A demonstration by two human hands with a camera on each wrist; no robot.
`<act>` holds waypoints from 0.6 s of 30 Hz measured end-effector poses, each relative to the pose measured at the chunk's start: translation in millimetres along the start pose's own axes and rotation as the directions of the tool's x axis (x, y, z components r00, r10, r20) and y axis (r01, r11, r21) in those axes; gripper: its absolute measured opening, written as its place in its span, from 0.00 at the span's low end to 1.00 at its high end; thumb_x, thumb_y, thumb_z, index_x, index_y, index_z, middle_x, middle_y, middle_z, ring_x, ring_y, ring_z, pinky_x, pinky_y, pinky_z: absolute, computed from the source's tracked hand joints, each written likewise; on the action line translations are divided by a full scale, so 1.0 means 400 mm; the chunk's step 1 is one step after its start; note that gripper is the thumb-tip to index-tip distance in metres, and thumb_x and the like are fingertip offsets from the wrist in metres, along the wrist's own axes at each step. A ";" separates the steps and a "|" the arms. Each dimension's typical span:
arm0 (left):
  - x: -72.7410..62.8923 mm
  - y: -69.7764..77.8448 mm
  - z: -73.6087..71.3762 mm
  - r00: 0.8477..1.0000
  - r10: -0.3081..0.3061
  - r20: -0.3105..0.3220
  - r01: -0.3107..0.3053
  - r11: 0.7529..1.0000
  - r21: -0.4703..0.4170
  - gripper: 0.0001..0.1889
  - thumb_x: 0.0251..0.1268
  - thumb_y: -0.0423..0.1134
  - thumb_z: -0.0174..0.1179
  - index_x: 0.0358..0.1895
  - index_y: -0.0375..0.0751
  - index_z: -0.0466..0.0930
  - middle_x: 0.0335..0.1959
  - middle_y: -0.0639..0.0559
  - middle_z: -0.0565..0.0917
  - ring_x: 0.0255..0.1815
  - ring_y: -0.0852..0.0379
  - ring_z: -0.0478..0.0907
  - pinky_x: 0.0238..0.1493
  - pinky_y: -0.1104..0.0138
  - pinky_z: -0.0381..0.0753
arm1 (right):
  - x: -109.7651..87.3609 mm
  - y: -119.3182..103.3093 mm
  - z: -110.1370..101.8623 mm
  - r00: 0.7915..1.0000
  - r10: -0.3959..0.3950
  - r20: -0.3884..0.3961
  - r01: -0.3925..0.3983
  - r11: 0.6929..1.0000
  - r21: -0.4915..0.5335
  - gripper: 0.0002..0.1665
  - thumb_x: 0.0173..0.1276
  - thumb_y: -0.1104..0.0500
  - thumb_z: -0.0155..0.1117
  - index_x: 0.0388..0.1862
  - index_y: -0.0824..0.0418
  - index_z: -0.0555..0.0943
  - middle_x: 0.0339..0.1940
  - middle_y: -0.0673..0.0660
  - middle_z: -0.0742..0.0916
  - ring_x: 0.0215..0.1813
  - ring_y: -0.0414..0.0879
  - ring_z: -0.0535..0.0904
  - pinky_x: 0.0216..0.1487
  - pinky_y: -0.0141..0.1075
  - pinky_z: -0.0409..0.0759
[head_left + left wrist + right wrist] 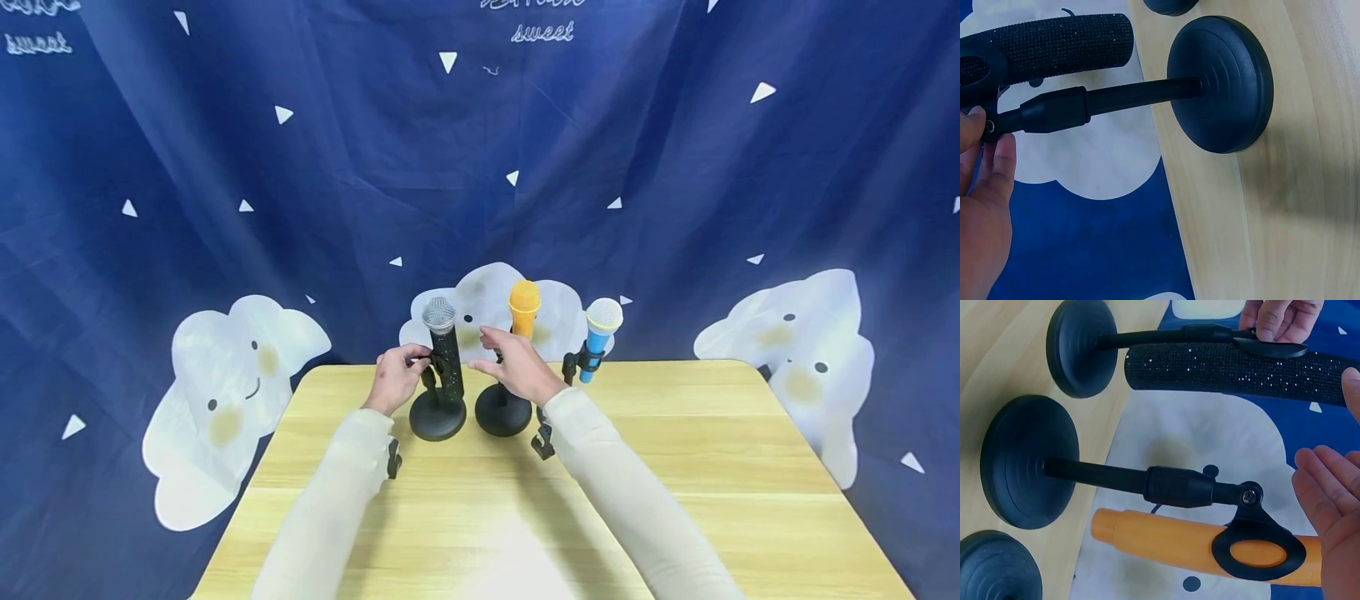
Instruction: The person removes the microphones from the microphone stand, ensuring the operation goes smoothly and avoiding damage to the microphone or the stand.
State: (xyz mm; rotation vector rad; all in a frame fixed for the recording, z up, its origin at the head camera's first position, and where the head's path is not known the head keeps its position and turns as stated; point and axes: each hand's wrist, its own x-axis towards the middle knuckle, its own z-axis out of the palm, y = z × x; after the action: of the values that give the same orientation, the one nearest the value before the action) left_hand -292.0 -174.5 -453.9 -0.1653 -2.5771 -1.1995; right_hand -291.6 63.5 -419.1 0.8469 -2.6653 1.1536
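Observation:
A black sparkly microphone [453,371] with a silver mesh head sits in the clip of the leftmost black stand [437,423]. My left hand [393,379] pinches the joint below that clip between thumb and fingers, as the left wrist view shows closely. My right hand [527,371] is between the black microphone and the orange microphone [525,297], its thumb and fingers spread with nothing between them. In the right wrist view the orange microphone [1160,539] is in the clip [1294,553] of the middle stand [1029,462], beside the right hand's fingers.
A blue microphone [597,343] with a white mesh head is clipped in a third stand on the right, its base partly hidden by my right arm. The stands are on a light wooden table [465,517]. Behind hangs a dark blue curtain [360,167] with cloud figures.

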 end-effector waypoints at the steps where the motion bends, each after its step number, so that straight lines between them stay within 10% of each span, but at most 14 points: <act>1: -0.002 0.001 0.001 1.000 0.008 0.004 -0.008 1.000 -0.006 0.05 0.64 0.28 0.65 0.41 0.35 0.88 0.40 0.42 0.88 0.42 0.46 0.86 0.45 0.56 0.83 | -0.001 -0.001 0.002 1.000 0.005 -0.002 -0.005 1.000 0.005 0.40 0.68 0.50 0.71 0.72 0.67 0.69 0.59 0.64 0.84 0.60 0.55 0.81 0.63 0.47 0.77; 18: -0.025 0.002 0.003 0.998 0.037 0.042 -0.034 0.997 -0.069 0.04 0.64 0.27 0.65 0.40 0.34 0.88 0.41 0.42 0.89 0.50 0.45 0.85 0.49 0.54 0.85 | -0.004 -0.006 0.036 0.996 0.088 0.014 -0.089 0.984 0.155 0.39 0.67 0.52 0.72 0.71 0.66 0.70 0.59 0.63 0.84 0.59 0.55 0.82 0.63 0.47 0.77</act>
State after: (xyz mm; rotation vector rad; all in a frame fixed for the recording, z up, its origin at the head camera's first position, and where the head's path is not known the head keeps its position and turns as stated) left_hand -282.5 -172.8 -457.5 -0.2540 -2.5601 -1.2853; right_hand -287.3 52.7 -428.1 0.7623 -2.6714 1.3969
